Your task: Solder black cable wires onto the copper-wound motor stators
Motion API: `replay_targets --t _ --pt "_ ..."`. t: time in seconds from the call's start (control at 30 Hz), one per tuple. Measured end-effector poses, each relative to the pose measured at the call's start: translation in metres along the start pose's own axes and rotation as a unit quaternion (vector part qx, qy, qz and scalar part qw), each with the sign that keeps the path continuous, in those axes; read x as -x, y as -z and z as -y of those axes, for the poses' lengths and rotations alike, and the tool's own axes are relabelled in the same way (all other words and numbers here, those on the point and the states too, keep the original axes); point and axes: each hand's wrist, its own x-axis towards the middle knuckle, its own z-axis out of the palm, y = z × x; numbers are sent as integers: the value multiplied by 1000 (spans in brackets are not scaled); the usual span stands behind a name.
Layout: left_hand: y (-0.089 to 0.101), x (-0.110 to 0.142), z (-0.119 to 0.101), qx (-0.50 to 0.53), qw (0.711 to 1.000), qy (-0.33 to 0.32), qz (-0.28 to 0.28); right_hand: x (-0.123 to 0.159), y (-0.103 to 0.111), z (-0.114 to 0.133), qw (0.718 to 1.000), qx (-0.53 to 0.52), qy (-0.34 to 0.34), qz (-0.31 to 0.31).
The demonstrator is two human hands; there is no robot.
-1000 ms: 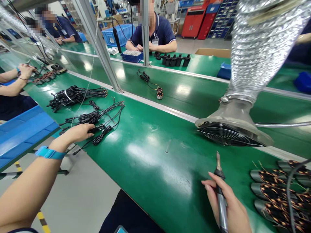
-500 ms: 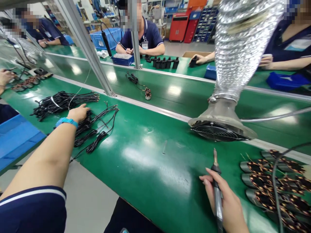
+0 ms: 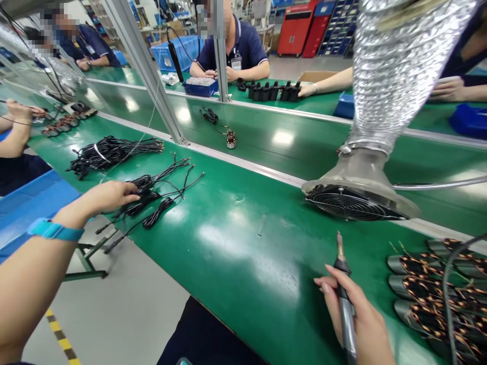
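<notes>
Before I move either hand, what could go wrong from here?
The loose black cables at the left hand overlap, so lifting one might drag others along. Some of their ends poke past the edge of the green table, so the cables could slip off. The soldering iron in the right hand has a bare metal tip; if hot, a careless swing might scorch something.

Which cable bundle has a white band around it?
The large black bundle beyond the left hand; the smaller bundles beside that hand show no white band.
</notes>
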Motion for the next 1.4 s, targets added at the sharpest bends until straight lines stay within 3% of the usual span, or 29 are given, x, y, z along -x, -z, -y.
replay_targets --t 0.17,0.43,0.67,0.8,0.93,1.23,1.4 --pt "-23 16 -12 47 998 -7 -46 0 5 2 1000 -7 -1 -7" --pt "-36 21 -14 20 992 72 -102 1 6 4 1000 -2 -10 -14" --pt "-31 25 -18 30 990 83 -111 0 6 4 1000 -7 -11 -16" --pt "-32 19 -17 68 996 43 -38 0 5 5 1000 -19 -13 -7" --pt "-41 21 -39 57 998 33 -2 2 5 4 999 -36 -11 2" --pt "-46 49 -103 -27 997 -72 21 0 10 15 998 -67 -11 -17" --pt "-57 68 -127 -85 976 -202 12 0 16 16 993 -91 -54 -58"
